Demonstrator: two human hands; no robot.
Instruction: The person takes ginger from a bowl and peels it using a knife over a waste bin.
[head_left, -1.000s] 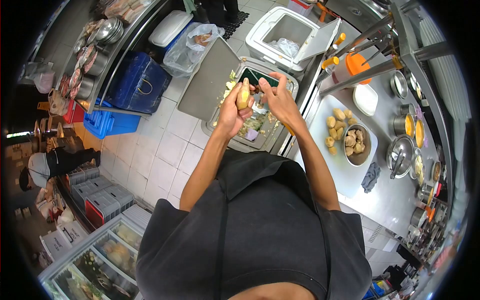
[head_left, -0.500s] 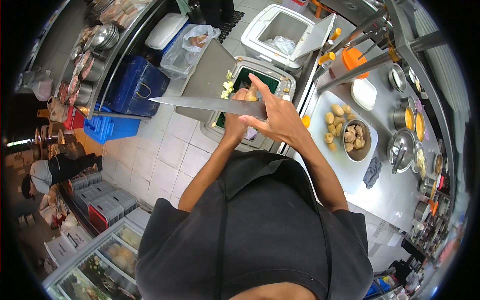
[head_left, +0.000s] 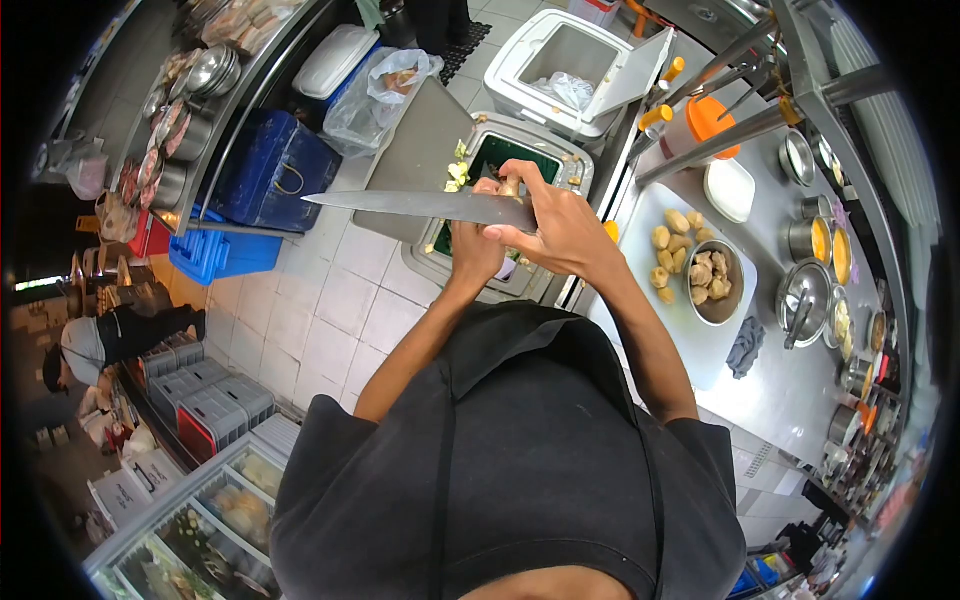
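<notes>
My right hand [head_left: 562, 228] grips a large kitchen knife [head_left: 425, 206], its long blade lying crosswise and pointing left. Behind the blade, my left hand [head_left: 478, 250] is closed round a pale brown root piece [head_left: 511, 184] that looks like ginger; the knife partly covers these fingers. My right index finger reaches over the root piece. Both hands are above an open bin [head_left: 575, 165] with a dark green liner. Pale green scraps [head_left: 457, 172] cling to the bin's left edge.
At right, a white cutting board [head_left: 630, 275] bears peeled yellowish pieces [head_left: 661, 257] and a metal bowl [head_left: 722, 310] of knobby brown roots. A grey cloth [head_left: 745, 345] lies beside it. Another white bin [head_left: 505, 65] stands ahead. A person [head_left: 85, 345] bends at far left.
My right index finger has bent down and closer over the root piece. The knife and both hands have shifted very slightly; both hands keep their hold.
</notes>
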